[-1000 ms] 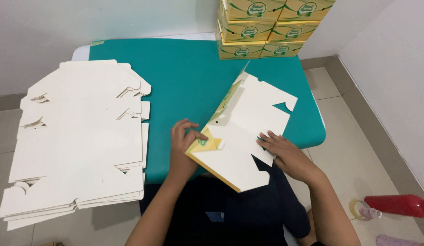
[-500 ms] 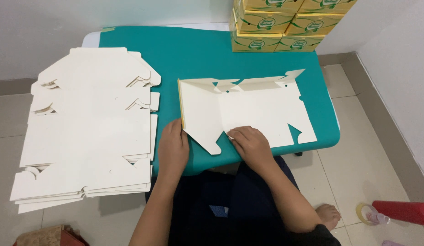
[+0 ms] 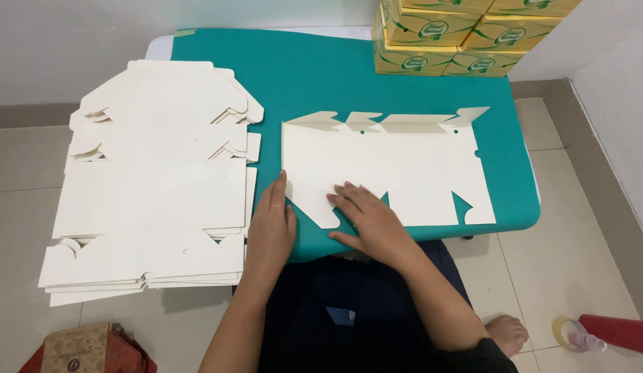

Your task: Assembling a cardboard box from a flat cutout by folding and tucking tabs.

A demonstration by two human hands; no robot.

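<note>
Item: flat white carton blank [image 3: 383, 166], centre frame, on teal tabletop [image 3: 321, 76].
Left hand [image 3: 271, 224] and right hand [image 3: 366, 217] press it, fingers spread flat; flap-creasing stage, seemingly. Blank stack [image 3: 148, 186] left.

Teal table [image 3: 321, 76] with a flat white carton blank [image 3: 397, 166], a stack of blanks [image 3: 155, 193], yellow boxes [image 3: 459, 34].
</note>
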